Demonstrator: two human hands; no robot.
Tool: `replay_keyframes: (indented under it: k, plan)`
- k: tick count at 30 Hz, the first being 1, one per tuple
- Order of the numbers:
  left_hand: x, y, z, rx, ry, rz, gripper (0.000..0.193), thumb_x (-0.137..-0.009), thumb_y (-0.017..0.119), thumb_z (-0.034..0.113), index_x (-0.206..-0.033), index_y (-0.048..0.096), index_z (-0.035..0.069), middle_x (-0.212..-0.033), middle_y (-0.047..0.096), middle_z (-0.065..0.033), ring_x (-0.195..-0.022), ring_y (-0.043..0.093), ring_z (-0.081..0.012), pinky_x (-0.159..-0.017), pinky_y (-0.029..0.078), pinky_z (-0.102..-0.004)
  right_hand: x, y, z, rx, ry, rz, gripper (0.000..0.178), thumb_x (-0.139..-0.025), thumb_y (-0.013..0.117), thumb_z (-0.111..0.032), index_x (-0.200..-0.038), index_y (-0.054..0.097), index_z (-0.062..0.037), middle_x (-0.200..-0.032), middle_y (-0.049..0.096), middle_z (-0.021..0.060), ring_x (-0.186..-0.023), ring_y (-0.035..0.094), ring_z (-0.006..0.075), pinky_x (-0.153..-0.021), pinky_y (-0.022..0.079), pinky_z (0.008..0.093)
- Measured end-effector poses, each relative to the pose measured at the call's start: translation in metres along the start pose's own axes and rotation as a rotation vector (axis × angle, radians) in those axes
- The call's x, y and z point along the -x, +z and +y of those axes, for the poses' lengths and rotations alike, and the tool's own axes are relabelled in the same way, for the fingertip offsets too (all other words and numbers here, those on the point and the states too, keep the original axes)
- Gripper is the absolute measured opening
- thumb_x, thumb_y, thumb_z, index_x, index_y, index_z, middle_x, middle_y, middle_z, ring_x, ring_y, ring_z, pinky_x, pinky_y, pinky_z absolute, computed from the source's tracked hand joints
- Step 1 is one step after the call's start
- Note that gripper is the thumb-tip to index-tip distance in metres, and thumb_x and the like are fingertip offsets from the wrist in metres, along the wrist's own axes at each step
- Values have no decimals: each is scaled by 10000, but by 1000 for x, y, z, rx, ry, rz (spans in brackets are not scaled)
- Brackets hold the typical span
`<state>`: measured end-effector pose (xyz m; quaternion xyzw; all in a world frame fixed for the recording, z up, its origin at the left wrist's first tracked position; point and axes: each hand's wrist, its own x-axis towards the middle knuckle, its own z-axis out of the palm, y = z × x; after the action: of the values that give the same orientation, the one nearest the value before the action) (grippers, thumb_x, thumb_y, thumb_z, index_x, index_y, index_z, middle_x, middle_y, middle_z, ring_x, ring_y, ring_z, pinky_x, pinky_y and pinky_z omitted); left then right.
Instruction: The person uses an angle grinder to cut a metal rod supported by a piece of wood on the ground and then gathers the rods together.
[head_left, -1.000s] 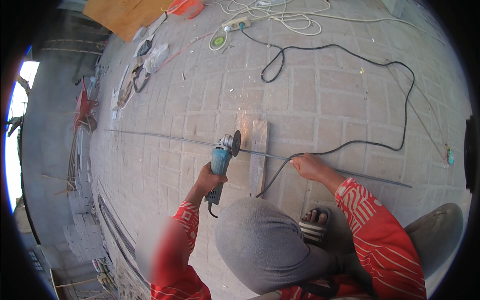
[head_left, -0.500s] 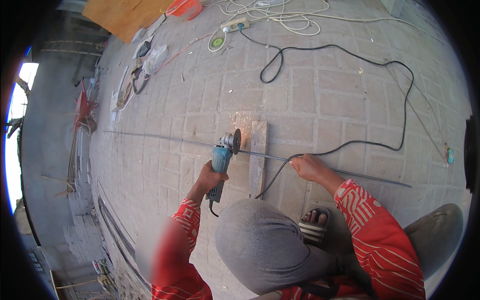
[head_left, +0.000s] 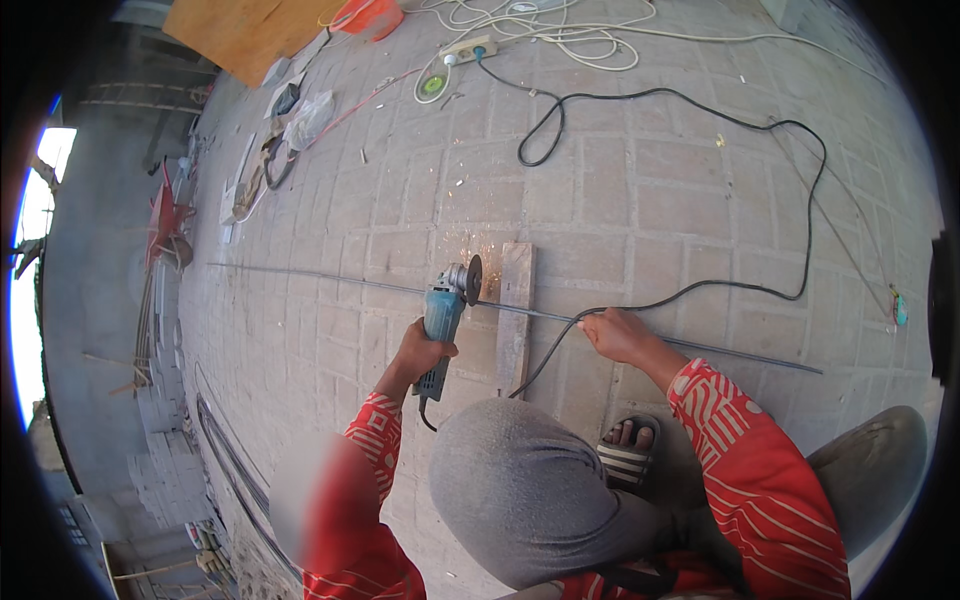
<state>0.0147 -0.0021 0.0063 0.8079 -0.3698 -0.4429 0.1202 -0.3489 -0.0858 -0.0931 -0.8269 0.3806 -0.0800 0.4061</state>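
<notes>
Wrapped round the body of a teal angle grinder (head_left: 441, 318) is my left hand (head_left: 418, 354). The grinder's dark disc (head_left: 474, 280) meets a long thin metal rod (head_left: 745, 354), and small sparks spray onto the paving beyond it. My right hand (head_left: 612, 333) grips the rod to the right of the disc. Between the disc and that hand, the rod crosses a narrow wooden board (head_left: 517, 270) lying on the ground. A black cord (head_left: 690, 289) runs past my right fingers. The exact contact of disc and rod is partly hidden by the grinder's head.
A power strip (head_left: 470, 50) and coiled pale cable (head_left: 590, 45) lie at the far side, beside an orange bucket (head_left: 372, 18). A clear plastic bag (head_left: 310, 120) sits far left. More rods (head_left: 225, 450) lie at left. My sandalled foot (head_left: 630, 450) is near the right hand.
The spray of sparks has become thinner and dimmer. Both hands, the grinder and the rod hold almost the same places.
</notes>
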Motion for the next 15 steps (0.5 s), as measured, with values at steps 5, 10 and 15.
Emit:
replay_keyframes:
  k: [5, 10, 15]
  plan:
    - [-1, 3, 4, -11, -3, 16, 544, -628, 789, 125, -1094, 594, -78, -913, 674, -147, -809, 659, -248, -748, 538, -386, 0, 1, 2, -1, -4, 5, 343, -1005, 522, -305, -833, 646, -36, -740, 649, 238, -722, 642, 453, -650, 503, 541]
    - [-3, 3, 5, -12, -5, 12, 552, -627, 790, 127, -1098, 593, -83, -917, 675, -151, -807, 661, -252, -750, 540, -387, 0, 1, 2, 0, -11, 8, 345, -1004, 524, -306, -833, 647, -34, -733, 648, 240, -715, 644, 452, -650, 503, 542]
    - [-7, 3, 2, -10, -18, 9, 558, -625, 793, 130, -1101, 593, -84, -924, 675, -156, -816, 662, -256, -754, 539, -388, 1, 3, 3, 7, -23, 27, 348, -1005, 523, -309, -823, 644, -38, -724, 643, 239, -706, 640, 451, -645, 500, 544]
